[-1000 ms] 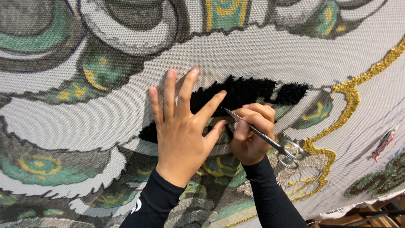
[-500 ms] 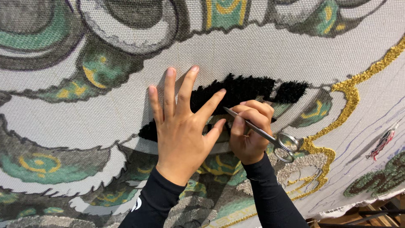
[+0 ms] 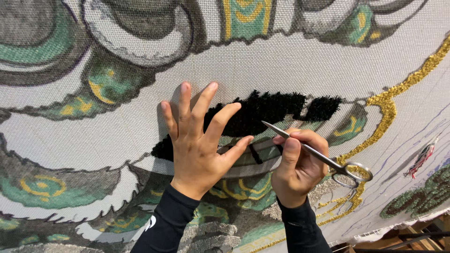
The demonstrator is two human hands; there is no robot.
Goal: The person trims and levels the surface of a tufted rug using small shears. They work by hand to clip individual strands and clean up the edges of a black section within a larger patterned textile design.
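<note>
Left hand (image 3: 197, 150) lies flat at frame centre, fingers spread, on the printed canvas (image 3: 262, 65), partly covering the black tufted patch (image 3: 267, 110). Right hand (image 3: 297, 166), just right of it, is closed around steel scissors (image 3: 318, 152), blades together, tip pointing up-left near the patch's lower edge.

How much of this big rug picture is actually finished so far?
Done: a black tufted patch and a gold tufted line stand raised from the canvas. In hand: the left hand lies spread flat on the black pile, and the right hand grips closed scissors, tips beside that patch. Left: most of the cloth shows only flat printed green, grey and yellow pattern, with no pile visible.
</note>
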